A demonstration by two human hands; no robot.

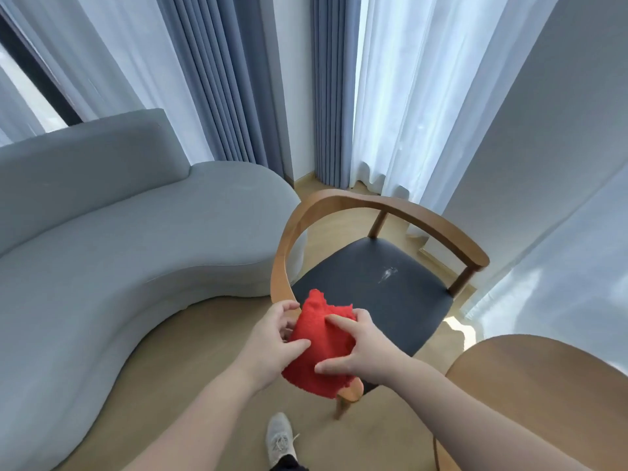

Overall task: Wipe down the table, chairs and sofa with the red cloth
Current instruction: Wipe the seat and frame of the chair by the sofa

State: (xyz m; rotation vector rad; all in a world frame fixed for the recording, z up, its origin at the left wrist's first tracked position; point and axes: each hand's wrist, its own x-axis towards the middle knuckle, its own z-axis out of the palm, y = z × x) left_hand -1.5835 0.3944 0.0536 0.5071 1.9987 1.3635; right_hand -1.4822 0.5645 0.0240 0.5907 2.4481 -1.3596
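Note:
The red cloth (321, 348) is bunched between both hands, held in the air over the near front corner of a wooden chair (343, 202). My left hand (275, 338) grips its left side, thumb on top. My right hand (356, 348) holds its right side, index finger and thumb spread across the fabric. The chair has a curved wooden backrest and a dark seat (370, 287) with a whitish smudge (387, 274) near its middle. A grey curved sofa (112, 253) fills the left. The round wooden table (543, 396) shows at the lower right.
Blue and white sheer curtains (390, 96) hang behind the chair and along the right. Light wooden floor (190, 362) lies between sofa and chair. My grey shoe (279, 436) stands on the floor below the hands.

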